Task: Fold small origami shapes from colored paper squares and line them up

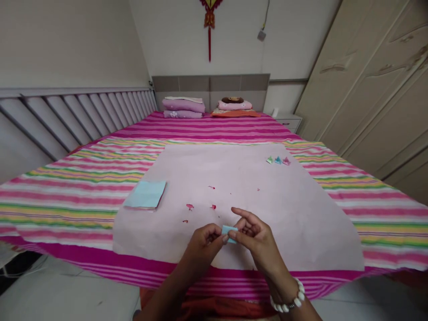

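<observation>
Between my two hands is a small folded piece of light blue paper (229,229), raised just over the near part of a large pale sheet (301,214). My left hand (207,240) pinches its left edge between thumb and fingers. On the other side, my right hand (256,236) grips the paper with its thumb in front, while the index finger stretches out away from it. A white bead bracelet (288,307) circles my right wrist. Fingers cover parts of the paper, so its full folded shape is hidden.
A stack of square paper (147,194), light blue on top, lies at the left. Three small folded paper pieces, green (270,159), blue (278,160) and pink (286,161), stand at the far right. Red marks (190,207) dot the sheet's middle. Folded bedding (183,105) sits by the headboard.
</observation>
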A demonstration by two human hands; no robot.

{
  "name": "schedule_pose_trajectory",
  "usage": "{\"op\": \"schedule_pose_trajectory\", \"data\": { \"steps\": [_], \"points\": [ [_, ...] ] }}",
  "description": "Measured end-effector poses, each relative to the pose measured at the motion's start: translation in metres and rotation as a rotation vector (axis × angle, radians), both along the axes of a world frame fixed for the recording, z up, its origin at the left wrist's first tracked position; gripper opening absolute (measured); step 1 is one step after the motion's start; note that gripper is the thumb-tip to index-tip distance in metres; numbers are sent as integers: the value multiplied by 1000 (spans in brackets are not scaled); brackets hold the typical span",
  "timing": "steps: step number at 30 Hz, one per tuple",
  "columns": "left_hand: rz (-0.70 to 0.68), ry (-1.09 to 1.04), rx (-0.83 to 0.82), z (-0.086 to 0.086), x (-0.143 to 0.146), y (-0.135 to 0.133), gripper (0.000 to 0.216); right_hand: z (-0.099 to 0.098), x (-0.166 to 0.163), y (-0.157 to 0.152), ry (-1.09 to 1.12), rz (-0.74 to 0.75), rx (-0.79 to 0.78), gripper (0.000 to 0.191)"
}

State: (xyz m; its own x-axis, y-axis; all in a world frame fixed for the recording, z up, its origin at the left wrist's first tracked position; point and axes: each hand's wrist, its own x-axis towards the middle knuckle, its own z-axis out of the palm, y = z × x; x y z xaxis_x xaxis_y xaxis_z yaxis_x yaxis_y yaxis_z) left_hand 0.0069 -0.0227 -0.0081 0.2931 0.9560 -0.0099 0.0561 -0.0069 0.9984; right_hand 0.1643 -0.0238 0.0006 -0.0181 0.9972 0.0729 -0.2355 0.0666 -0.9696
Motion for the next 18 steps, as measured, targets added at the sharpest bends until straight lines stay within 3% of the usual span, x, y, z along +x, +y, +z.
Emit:
{"op": "schedule_pose_trajectory", "data": {
  "steps": [6,16,18],
  "points": [
    [141,-26,-28,-8,6,-4,29,-8,4,6,83,-21,-7,48],
    [24,-128,-65,-5,2,2,19,-5,5,7,70,7,-30,61],
    [29,-158,-52,-3,-2,3,29,-5,5,6,37,44,-29,64]
  ]
}}
